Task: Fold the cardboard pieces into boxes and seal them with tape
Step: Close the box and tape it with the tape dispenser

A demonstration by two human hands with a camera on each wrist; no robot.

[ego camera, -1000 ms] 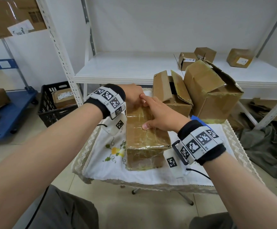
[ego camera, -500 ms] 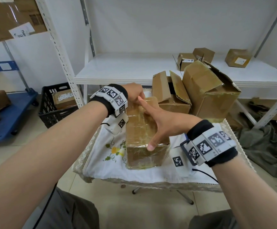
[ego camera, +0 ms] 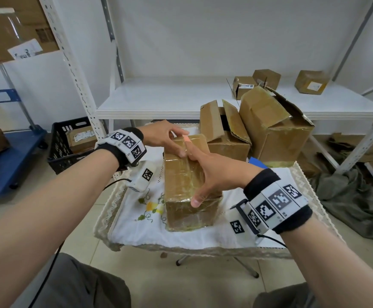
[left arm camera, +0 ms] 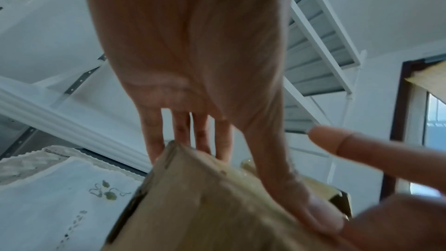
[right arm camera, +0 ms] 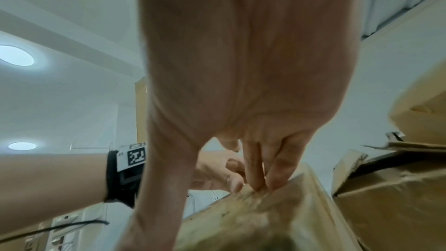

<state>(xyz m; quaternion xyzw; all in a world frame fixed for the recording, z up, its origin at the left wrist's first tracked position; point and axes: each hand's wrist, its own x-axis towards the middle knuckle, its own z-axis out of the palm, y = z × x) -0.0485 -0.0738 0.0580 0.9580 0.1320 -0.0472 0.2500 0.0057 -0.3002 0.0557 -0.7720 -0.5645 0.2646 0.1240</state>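
Note:
A brown cardboard box (ego camera: 181, 181), closed and glossy with clear tape, lies lengthwise on the white embroidered cloth (ego camera: 141, 218) of a small table. My left hand (ego camera: 170, 141) holds its far left corner, with the fingers (left arm camera: 154, 140) down behind the far end and the thumb on top. My right hand (ego camera: 203, 172) is spread over the top of the box. Its thumb reaches the near edge and its index finger (left arm camera: 362, 148) points toward the far end. In the right wrist view the other fingertips (right arm camera: 275, 175) press on the box top (right arm camera: 265, 217).
Two open cardboard boxes (ego camera: 223, 130) (ego camera: 274, 127) stand at the table's back right, close to the taped box. Behind is a white shelf (ego camera: 158, 101) with small boxes (ego camera: 243, 86). A black crate (ego camera: 69, 138) and a blue cart (ego camera: 9, 161) are on the left. Dark cloth (ego camera: 354, 196) lies on the floor at the right.
My right hand has spread out along the box top, its thumb sliding back to the near edge. The left hand has stayed at the far corner.

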